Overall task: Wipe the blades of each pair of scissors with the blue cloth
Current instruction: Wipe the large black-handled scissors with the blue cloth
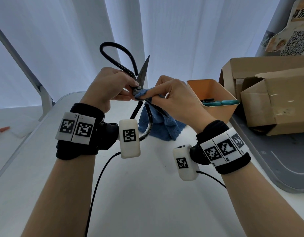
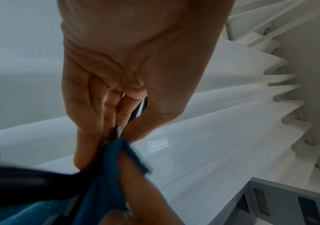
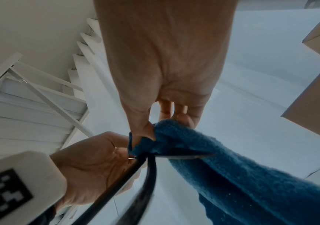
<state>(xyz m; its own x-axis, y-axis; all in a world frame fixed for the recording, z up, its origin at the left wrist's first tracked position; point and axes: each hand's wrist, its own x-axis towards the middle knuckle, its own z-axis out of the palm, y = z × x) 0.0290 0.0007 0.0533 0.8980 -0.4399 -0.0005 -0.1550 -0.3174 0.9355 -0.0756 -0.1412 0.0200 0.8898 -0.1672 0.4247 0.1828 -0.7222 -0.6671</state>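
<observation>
Soft, cool daylight glows through the white curtain (image 1: pixel 62 48) across the upper frame. Shadows stay faint. Wide-angle bending warps the edges; both wrist views blur near their lower corners.

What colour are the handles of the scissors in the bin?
Teal handles; head view shows them best.

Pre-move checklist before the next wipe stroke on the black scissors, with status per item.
1. Left hand grips the black scissors near the pivot: ok.
2. Scissors spread open, one blade pointing up and bare: ok.
3. Right hand pinches the blue cloth around the lower blade at the pivot: ok.
4. Fingers off the cutting edge under the cloth: cannot tell, hidden by the cloth.
5. Upper blade already wiped: cannot tell; it looks dark and dull.
6. Teal-handled scissors waiting in the orange bin: ok, not yet picked up.
</observation>
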